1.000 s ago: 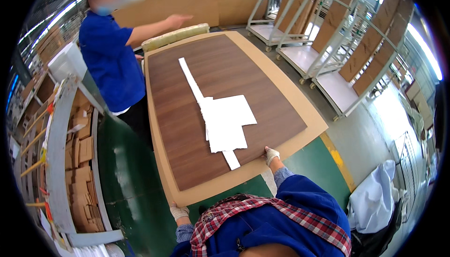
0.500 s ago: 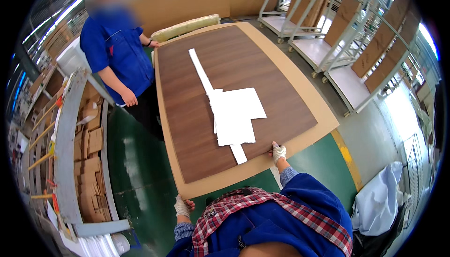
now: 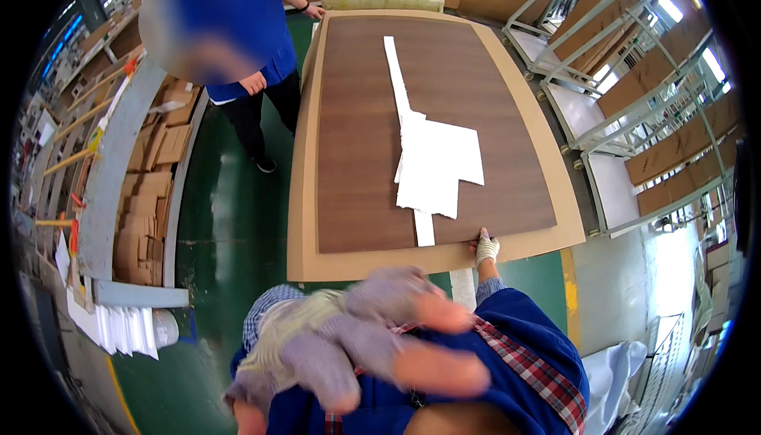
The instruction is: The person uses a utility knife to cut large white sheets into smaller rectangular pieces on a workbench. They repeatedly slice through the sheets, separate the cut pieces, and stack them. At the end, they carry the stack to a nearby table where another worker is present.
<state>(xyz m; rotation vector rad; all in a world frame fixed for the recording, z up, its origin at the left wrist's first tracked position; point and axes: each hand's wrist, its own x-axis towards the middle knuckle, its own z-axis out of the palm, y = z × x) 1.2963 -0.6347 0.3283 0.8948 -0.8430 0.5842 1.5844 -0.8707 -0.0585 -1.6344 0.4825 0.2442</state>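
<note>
My left hand, in a fingerless-type pale glove, is raised close in front of my chest. Its bare fingertips stretch to the right, spread and slightly blurred, with nothing in them. At the near edge of a dark wood-grain panel, my gloved right hand grips the panel's edge, the thumb on top; part of the fingers is hidden. The panel lies on a larger cardboard sheet whose border shows around it. On the panel rest torn white foam sheets and a long white strip.
Across the panel at the far left stands a co-worker in blue, one hand at the sheet's far corner. A grey-framed bin of cardboard pieces stands left. Wheeled racks with boards line the right. A wrapped roll lies behind.
My left hand has let go of the sheet's near-left corner and come up before my chest. The view has shifted. The co-worker leans forward more; my right hand stays at the panel's edge.
</note>
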